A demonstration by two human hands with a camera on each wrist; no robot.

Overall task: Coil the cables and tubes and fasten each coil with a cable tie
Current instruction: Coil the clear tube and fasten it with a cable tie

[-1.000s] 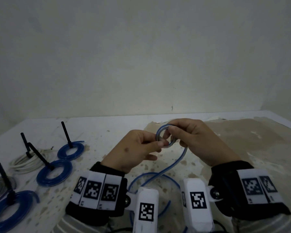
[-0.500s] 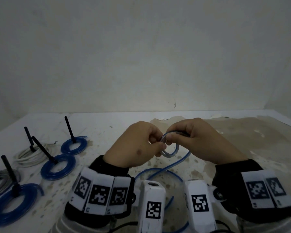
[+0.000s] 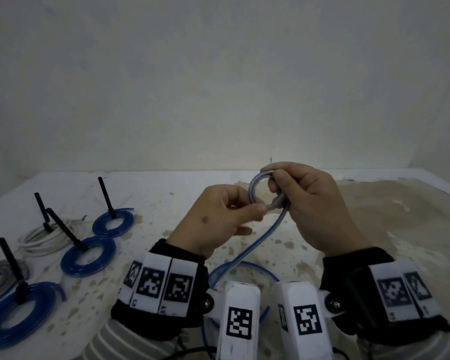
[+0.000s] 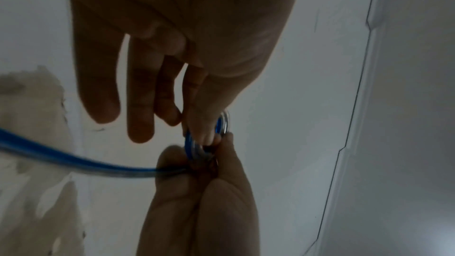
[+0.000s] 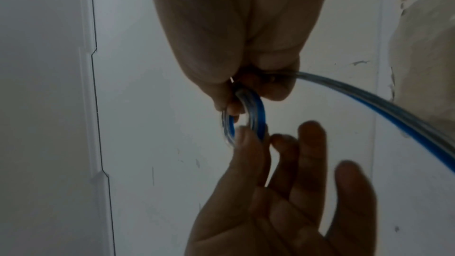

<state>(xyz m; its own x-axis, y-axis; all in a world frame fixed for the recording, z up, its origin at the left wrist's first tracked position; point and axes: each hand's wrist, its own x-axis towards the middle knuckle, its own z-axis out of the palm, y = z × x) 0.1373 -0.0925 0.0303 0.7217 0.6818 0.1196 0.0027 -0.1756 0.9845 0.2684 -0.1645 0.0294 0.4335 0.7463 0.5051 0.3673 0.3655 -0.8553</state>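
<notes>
The blue tube (image 3: 255, 245) is held above the counter (image 3: 166, 193), wound into a small upright ring between both hands, and its free length runs down toward the person. The left hand (image 3: 218, 219) pinches the ring's lower edge with thumb and fingers (image 5: 248, 155). The right hand (image 3: 309, 203) grips its far side with curled fingers.

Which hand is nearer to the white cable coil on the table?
Left. The left hand is beside the white cable coil, on its right; the right hand is farther right, beyond the left hand.
</notes>
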